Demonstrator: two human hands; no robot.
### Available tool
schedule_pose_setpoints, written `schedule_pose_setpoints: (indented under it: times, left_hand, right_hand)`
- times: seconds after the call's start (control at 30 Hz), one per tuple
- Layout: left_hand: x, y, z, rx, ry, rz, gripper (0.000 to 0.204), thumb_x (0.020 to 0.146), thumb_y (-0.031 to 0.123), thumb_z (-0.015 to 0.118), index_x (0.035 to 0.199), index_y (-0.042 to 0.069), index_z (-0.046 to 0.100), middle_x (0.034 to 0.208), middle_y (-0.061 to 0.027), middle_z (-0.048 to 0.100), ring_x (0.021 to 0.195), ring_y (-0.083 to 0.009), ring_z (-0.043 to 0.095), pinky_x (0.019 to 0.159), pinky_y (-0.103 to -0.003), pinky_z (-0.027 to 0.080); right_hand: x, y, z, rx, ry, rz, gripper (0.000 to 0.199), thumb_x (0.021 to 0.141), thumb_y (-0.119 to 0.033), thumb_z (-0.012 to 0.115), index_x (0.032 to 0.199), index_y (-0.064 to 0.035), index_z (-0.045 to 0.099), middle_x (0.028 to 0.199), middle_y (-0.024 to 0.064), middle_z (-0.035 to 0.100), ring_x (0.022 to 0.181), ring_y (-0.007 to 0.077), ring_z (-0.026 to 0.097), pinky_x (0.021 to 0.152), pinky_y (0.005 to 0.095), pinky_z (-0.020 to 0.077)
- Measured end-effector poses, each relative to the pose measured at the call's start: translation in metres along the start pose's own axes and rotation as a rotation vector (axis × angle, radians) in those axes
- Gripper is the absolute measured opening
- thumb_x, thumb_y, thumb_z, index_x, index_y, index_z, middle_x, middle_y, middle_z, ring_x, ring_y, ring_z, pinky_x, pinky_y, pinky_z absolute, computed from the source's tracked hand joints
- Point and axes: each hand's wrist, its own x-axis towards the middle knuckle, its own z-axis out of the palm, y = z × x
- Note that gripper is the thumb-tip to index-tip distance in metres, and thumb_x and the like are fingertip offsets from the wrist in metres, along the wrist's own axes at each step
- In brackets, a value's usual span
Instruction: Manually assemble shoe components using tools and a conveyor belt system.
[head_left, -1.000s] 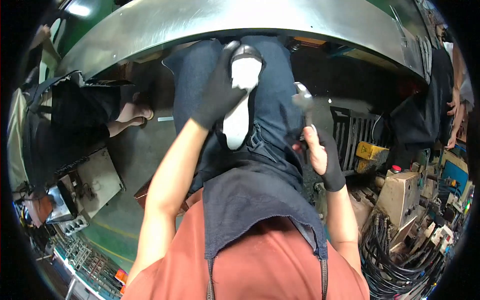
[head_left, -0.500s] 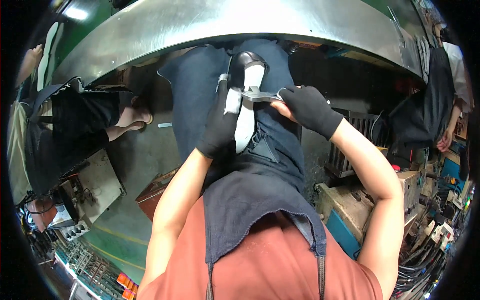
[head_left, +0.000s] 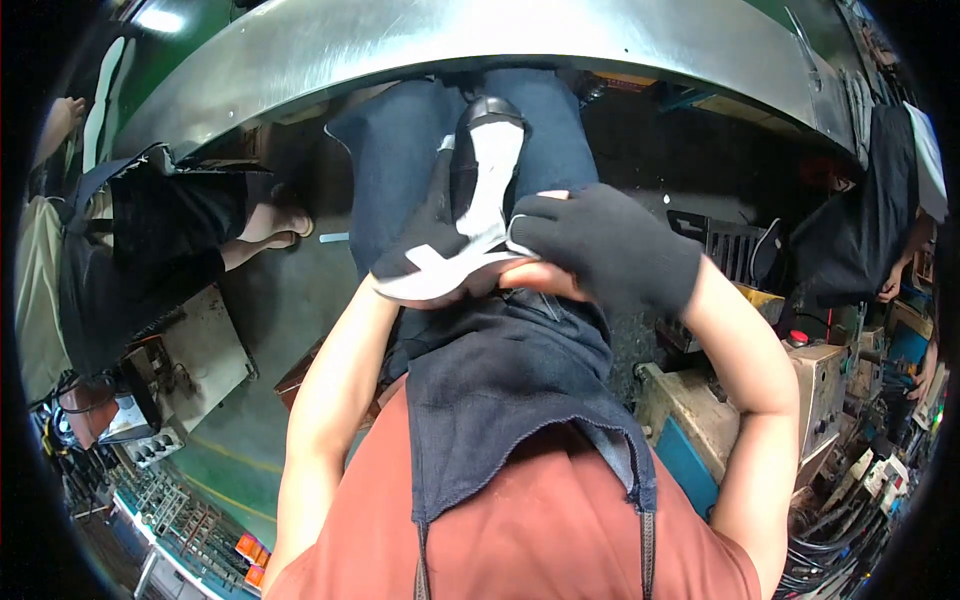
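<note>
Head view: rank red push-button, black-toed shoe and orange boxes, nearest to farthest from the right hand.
1. Black-toed shoe: just left of the right hand.
2. Red push-button: right, on a beige box.
3. Orange boxes: far lower left.

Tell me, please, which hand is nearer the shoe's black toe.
The left hand: one fingertip is close to the toe, while the right hand sits lower.

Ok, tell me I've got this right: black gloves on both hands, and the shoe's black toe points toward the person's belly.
Only the direction is wrong: the head view shows the black toe of the shoe pointing toward the metal table. Black gloves on the left hand and right hand: correct.
</note>
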Motion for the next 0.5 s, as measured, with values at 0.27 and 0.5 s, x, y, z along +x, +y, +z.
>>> schedule_pose_setpoints:
  times: [0.27,0.5]
  left_hand:
    - [-0.006,0.052,-0.010,-0.228,-0.069,-0.233,0.133,0.070,0.032,0.088,0.154,0.000,-0.011,0.160,-0.0277,0.013,0.147,-0.0346,0.023,0.117,-0.037,0.028]
    - [0.010,0.001,-0.017,-0.104,-0.051,-0.265,0.122,0.074,0.029,0.085,0.156,0.002,-0.001,0.152,-0.0253,0.035,0.138,-0.0348,0.041,0.112,-0.039,0.036]
  right_hand:
    - [-0.017,0.003,0.026,0.048,-0.218,0.102,0.048,0.097,-0.048,0.050,0.091,-0.0032,0.067,0.090,0.0217,0.067,0.082,0.0419,0.065,0.073,0.0478,0.0514]
    - [-0.035,0.017,0.029,0.359,-0.100,0.483,0.041,0.100,-0.039,0.052,0.090,-0.0007,0.063,0.081,0.0185,0.064,0.075,0.0337,0.063,0.069,0.0400,0.0480]
